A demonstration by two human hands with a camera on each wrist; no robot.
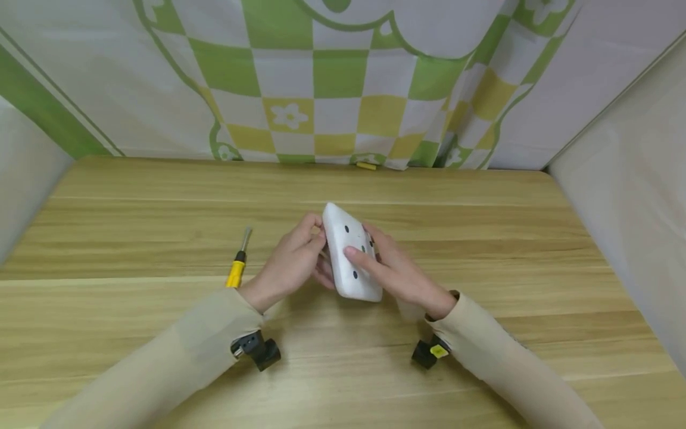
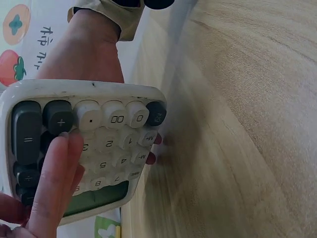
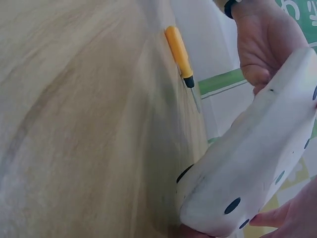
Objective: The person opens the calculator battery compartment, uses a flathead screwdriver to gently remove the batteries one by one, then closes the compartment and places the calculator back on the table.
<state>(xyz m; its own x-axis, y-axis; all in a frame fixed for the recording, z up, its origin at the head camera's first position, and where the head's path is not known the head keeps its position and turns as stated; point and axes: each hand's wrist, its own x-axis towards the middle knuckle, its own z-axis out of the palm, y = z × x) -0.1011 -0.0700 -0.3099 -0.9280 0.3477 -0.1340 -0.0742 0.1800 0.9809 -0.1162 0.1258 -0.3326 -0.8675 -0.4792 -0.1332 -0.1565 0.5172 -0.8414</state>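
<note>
A white calculator (image 1: 364, 289) is tilted up over the table, its back toward the head camera. My right hand (image 1: 402, 274) grips it, thumb across the back. Its round keys and a greenish display (image 2: 96, 201) face my left hand (image 1: 292, 256). In the left wrist view, extended fingers (image 2: 52, 173) of that hand reach over the keypad, tips at the dark plus key (image 2: 58, 118). Dark oval spots dot the white back (image 3: 262, 153) in the right wrist view. Fingertips (image 2: 151, 157) show at the calculator's far edge.
A yellow-handled screwdriver (image 1: 236, 271) lies on the wooden table (image 1: 482, 238), left of my left hand. At the table's back edge is a small yellow piece (image 1: 367, 165). A green, white and yellow checked curtain (image 1: 337, 74) hangs behind. Black cameras (image 1: 262, 351) are strapped to both wrists.
</note>
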